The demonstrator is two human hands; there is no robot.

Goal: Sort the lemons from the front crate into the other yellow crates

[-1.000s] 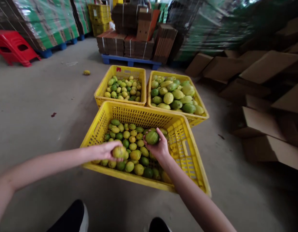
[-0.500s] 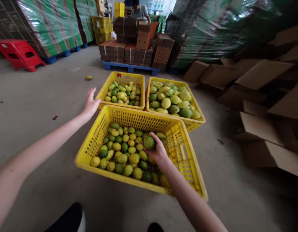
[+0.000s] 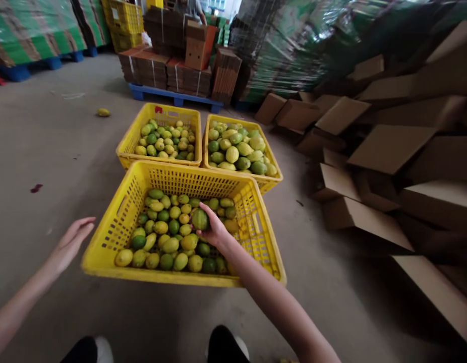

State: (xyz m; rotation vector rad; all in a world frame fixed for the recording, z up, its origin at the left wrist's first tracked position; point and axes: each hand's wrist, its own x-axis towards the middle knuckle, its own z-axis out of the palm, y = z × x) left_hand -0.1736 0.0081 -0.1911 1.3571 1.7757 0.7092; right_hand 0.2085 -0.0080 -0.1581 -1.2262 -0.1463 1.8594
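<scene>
Right hand [image 3: 215, 229] grips green fruit [image 3: 200, 220], inside near yellow crate [image 3: 158, 277]. Fruit looks near-round; can't tell long axis or pointing direction. Left hand [image 3: 71, 240] released, fingers extended, just left of crate.

Near crate [image 3: 161, 277] yel., slot pattern; fruit [image 3: 170, 245] in it yel. & grn, held fruit [image 3: 199, 220] dk grn. Boxes [image 3: 392, 148] brn, wrapped stack [image 3: 33, 30] grn w/ brn stripes.
</scene>
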